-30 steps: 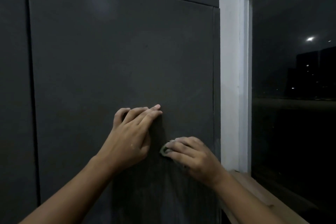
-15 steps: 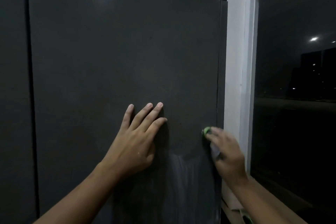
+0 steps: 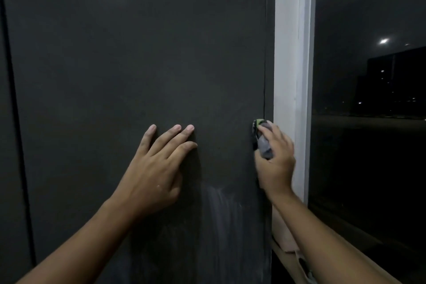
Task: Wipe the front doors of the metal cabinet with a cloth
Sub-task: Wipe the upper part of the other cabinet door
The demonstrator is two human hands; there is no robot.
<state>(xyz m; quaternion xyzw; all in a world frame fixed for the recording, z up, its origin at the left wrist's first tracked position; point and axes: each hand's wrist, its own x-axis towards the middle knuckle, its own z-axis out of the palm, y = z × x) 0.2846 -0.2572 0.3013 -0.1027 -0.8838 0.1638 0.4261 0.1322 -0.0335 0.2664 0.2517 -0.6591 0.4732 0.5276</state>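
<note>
A dark grey metal cabinet door fills most of the view, with a second door beyond a vertical seam at the far left. My left hand lies flat on the door with straight fingers. My right hand grips a small bunched cloth, grey with a green edge, and presses it against the door's right edge. A pale streaky smear shows on the door below and between the hands.
A white wall strip and a white window frame stand right of the cabinet. The window is dark, with distant lights. A wooden sill runs below it at the lower right.
My right hand with the cloth has moved from the door's middle to its right edge and slightly up. My left hand's fingers have straightened flat on the door.
</note>
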